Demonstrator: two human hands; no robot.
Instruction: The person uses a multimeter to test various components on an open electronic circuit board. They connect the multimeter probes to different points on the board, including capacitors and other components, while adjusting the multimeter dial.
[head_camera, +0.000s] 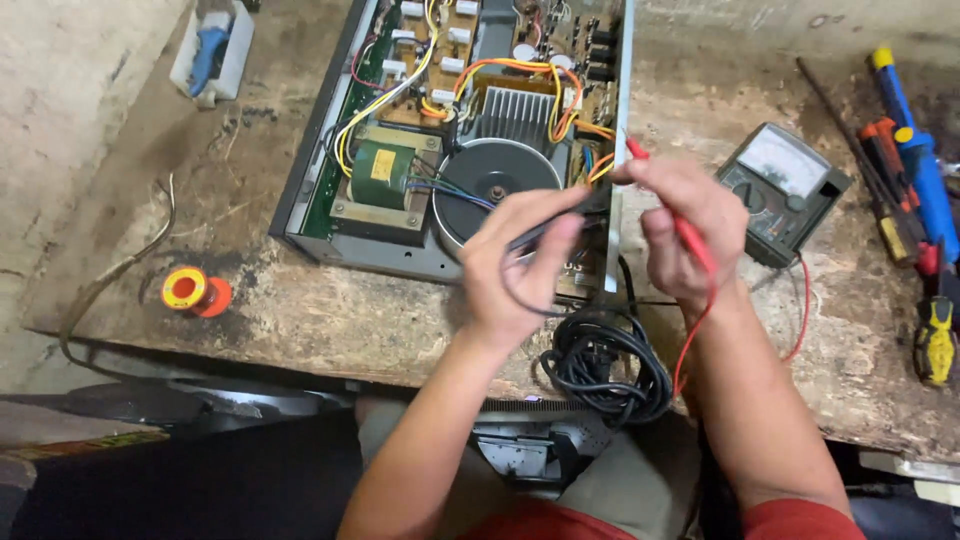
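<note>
The far end of the open metal chassis (320, 170) runs out of the top of the frame, so its rear boards are cut off. The tip of the black probe (545, 232) is hidden behind the fingers of the left hand (520, 265), and whether it touches anything inside cannot be told. The tools at the right edge are partly cut off as well.

The left hand is closed around the black probe, thumb and fingers pinching it over the front right corner of the chassis. The right hand (690, 230) is closed on the red probe (680, 215), whose red tip sticks up past the fingers just beside the chassis's right wall. The red lead (695, 330) drops from that hand along the wrist. The two hands are near each other, just apart.

Inside the chassis lie a round toroidal transformer (490, 180), a green-wound transformer (378, 178), a finned heat sink (515, 112) and bundles of yellow and orange wires (400, 85).

On the worn wooden surface (300, 310), an analogue meter (785, 190) sits just right of the right hand. A coiled black cable (605, 365) lies at the near edge below both hands. A reel of solder (195, 292) stands well to the left, and screwdrivers (915, 170) lie at the far right.
</note>
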